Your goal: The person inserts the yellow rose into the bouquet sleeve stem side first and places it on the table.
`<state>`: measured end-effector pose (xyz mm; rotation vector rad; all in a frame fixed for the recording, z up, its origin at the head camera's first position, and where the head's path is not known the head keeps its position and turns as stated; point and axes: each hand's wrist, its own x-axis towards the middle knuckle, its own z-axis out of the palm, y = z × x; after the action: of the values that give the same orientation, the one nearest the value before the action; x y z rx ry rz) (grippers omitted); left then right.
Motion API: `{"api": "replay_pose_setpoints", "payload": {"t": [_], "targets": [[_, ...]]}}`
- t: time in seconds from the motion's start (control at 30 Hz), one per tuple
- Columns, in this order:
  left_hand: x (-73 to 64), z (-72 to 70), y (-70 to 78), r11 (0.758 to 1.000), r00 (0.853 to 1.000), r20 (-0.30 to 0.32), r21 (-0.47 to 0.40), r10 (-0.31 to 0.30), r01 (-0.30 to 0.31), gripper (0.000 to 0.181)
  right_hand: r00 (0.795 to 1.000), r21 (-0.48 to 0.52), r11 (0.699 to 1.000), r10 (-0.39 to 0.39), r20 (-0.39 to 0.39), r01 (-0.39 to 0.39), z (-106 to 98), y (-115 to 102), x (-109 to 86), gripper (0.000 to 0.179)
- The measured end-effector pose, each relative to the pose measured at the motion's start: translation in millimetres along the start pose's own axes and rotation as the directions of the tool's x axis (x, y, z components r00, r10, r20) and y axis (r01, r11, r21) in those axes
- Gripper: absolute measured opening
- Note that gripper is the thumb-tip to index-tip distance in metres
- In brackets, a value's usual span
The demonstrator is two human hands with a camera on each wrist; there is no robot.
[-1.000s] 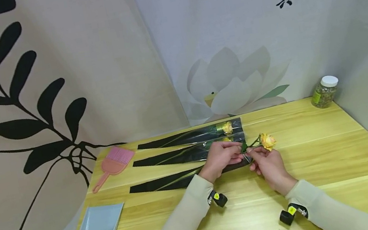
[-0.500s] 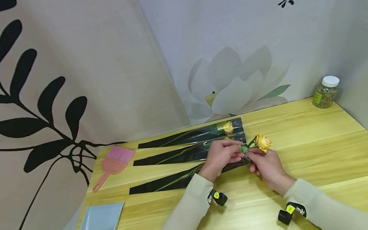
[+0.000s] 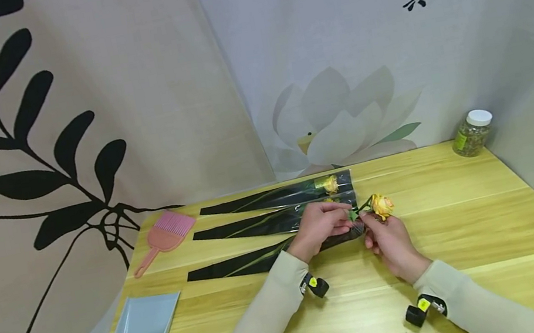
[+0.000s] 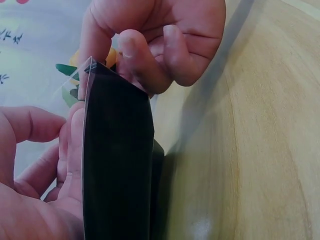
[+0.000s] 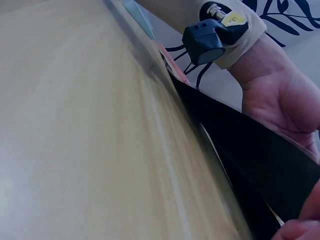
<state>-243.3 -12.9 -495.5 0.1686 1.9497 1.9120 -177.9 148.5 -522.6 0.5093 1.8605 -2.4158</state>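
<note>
A yellow rose (image 3: pixel 382 205) with green leaves sticks out past the open end of a black-backed clear flower sleeve (image 3: pixel 249 263). My left hand (image 3: pixel 316 226) grips the sleeve near that end, with fingertips right by the leaves; in the left wrist view the black panel (image 4: pixel 118 160) covers part of this hand. My right hand (image 3: pixel 390 243) pinches the sleeve's end below the bloom. From the right wrist, the black sleeve (image 5: pixel 255 140) stretches between both hands, raised at a slant over the table. Most of the stem is hidden by my left hand and the sleeve.
Two more sleeved yellow roses lie behind, a rear one (image 3: pixel 277 195) and a nearer one (image 3: pixel 251 227). A pink brush (image 3: pixel 164 238) and a light blue dustpan (image 3: pixel 145 325) lie left on the wooden table (image 3: pixel 470 226). A white-lidded jar (image 3: pixel 471 136) stands back right.
The rose head has shifted slightly left and tilted since a second ago. My right fingers have moved a little along the sleeve's end; my left hand has barely moved.
</note>
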Motion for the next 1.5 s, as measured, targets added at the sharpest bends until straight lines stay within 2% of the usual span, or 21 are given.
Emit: {"api": "replay_pose_setpoints", "payload": {"t": [0.27,0.53,0.83,1.07,1.3,1.5], "targets": [[-0.3,-1.6,-0.3,1.000,1.000,-0.004,-0.004,-0.002,0.002,0.028,0.998,0.053,0.998,0.044,0.045,-0.046,-4,-5,-0.8,0.043],[0.3,-3.3,-2.0,1.000,1.000,0.000,0.003,-0.003,0.003,0.022,0.999,0.001,0.999,0.042,0.016,-0.042,-7,-6,1.2,0.046],[-0.2,-7.9,-1.1,1.000,1.000,0.012,0.005,0.001,-0.001,0.023,0.999,-0.031,0.999,0.022,0.032,-0.021,-9,-6,2.4,0.031],[-0.8,-6.8,3.1,1.000,1.000,0.016,-0.002,0.003,-0.003,0.028,0.999,-0.026,1.000,-0.006,0.037,0.007,-8,-5,1.6,0.028],[-0.3,-5.4,4.3,1.000,1.000,0.011,0.020,0.011,-0.011,0.025,0.999,-0.035,0.999,0.012,0.039,-0.011,-4,-7,1.1,0.030],[-1.2,-0.6,8.7,1.000,1.000,0.015,0.012,0.016,-0.016,0.026,0.999,-0.040,0.999,0.023,0.048,-0.021,1,-4,3.6,0.017]]}}
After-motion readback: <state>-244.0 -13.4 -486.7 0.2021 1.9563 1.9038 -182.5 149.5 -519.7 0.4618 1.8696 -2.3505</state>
